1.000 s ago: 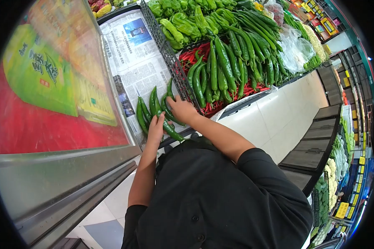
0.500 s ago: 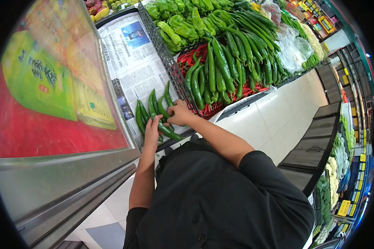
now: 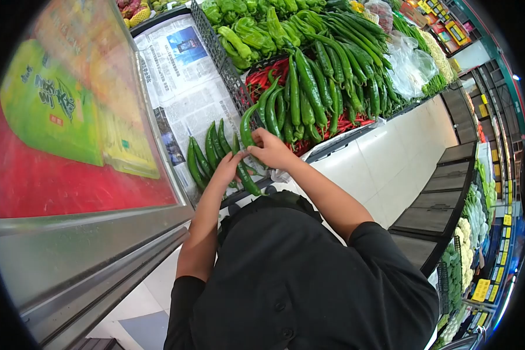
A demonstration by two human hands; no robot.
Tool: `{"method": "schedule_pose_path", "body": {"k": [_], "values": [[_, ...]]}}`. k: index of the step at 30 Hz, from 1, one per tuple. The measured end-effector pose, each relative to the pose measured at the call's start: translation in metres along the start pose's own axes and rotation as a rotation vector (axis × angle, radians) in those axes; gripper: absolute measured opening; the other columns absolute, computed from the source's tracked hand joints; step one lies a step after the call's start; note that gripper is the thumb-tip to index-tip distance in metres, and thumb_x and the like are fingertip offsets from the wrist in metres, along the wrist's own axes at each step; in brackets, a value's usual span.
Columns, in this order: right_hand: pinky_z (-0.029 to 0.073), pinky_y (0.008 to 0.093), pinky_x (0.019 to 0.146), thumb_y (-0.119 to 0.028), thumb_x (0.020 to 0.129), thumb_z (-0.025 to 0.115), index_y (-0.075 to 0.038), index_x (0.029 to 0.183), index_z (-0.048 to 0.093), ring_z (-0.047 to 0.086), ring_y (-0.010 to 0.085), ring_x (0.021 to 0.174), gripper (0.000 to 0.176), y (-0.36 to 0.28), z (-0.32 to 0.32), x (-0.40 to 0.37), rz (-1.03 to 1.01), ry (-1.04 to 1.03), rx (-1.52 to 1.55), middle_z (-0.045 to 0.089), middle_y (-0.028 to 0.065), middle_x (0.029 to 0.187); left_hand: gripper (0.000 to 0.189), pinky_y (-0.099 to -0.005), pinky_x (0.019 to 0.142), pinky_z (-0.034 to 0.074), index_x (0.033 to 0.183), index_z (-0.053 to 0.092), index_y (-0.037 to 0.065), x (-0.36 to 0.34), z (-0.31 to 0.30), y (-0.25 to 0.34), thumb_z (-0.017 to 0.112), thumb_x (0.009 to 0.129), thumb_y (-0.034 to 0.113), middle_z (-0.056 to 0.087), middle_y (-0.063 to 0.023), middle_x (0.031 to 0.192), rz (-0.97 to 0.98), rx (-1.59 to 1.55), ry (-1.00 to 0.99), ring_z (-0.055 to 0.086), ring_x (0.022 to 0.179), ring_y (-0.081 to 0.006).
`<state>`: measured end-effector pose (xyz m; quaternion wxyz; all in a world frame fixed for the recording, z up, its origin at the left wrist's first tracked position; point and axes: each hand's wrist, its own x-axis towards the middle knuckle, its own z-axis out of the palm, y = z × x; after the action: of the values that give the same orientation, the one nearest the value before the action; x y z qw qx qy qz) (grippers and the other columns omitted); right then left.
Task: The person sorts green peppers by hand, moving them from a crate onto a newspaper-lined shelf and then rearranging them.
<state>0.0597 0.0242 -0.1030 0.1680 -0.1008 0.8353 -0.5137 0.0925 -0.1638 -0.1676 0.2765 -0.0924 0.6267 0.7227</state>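
My right hand is closed around the lower end of a long green chili pepper, which points upward beside the black crate's edge. Close by, my left hand has its fingers closed on another green chili pepper, whose stem end points toward my body. The fingertips of both hands nearly meet. Several more green chili peppers lie side by side on the newspaper, left of my hands. Part of the pepper in my left hand is hidden by the fingers.
Right of the crate wall, many green chili peppers are heaped over red chilies. Lighter green peppers fill the crate behind. A clear plastic bag lies at the far right. A metal-framed panel stands at left.
My right hand has shifted slightly right and now holds a green chili pepper raised beside the crate edge. My left hand has moved right, onto another pepper.
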Motion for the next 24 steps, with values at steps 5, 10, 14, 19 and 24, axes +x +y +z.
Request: {"method": "schedule_pose_path", "body": {"k": [5,10,14,19,24], "values": [[0.05,0.0495,0.092,-0.008,0.086,0.065,0.004,0.123,0.05,0.062,0.0464,0.108,0.041,0.015,0.024,0.009,-0.129,0.066,-0.429,0.063,0.0316,0.111,0.044,-0.0351,0.052,0.051,0.115,0.066,0.002,-0.006,0.008,0.015,0.05,0.103,0.041,0.07,-0.0137,0.088,-0.022,0.416,0.128,0.068,0.063,-0.0245],[0.048,0.054,0.093,-0.009,0.086,0.063,0.01,0.121,0.048,0.06,0.0517,0.108,0.042,0.018,0.039,0.018,0.02,0.033,-0.457,0.061,0.0354,0.113,0.043,-0.0363,0.058,0.053,0.111,0.066,0.001,0.006,0.006,-0.01,0.051,0.102,0.04,0.068,-0.0139,0.086,0.106,0.459,0.252,0.069,0.065,-0.0251],[0.048,0.0541,0.092,-0.009,0.087,0.063,0.01,0.12,0.048,0.061,0.0505,0.107,0.041,0.015,0.039,0.027,0.091,-0.106,-0.462,0.061,0.0352,0.114,0.037,-0.0347,0.061,0.053,0.112,0.062,0.0,-0.007,0.006,-0.017,0.05,0.105,0.033,0.067,-0.012,0.085,0.125,-0.007,0.252,0.069,0.07,-0.0232],[0.049,0.0529,0.09,-0.004,0.085,0.062,0.009,0.121,0.049,0.062,0.0481,0.105,0.041,0.031,0.049,0.031,0.017,-0.106,-0.503,0.062,0.0316,0.112,0.033,-0.0334,0.061,0.053,0.113,0.06,-0.001,-0.017,0.004,-0.02,0.051,0.105,0.03,0.068,-0.0117,0.091,0.183,-0.196,0.34,0.069,0.078,-0.0208],[0.051,0.05,0.091,0.003,0.078,0.066,0.007,0.128,0.046,0.06,0.0462,0.108,0.054,0.032,0.054,0.009,-0.232,0.007,-0.699,0.059,0.0277,0.113,0.035,-0.0317,0.067,0.052,0.116,0.061,-0.001,-0.015,-0.001,-0.029,0.052,0.105,0.031,0.069,-0.0123,0.096,0.274,-0.145,0.436,0.066,0.079,-0.0179]]}}
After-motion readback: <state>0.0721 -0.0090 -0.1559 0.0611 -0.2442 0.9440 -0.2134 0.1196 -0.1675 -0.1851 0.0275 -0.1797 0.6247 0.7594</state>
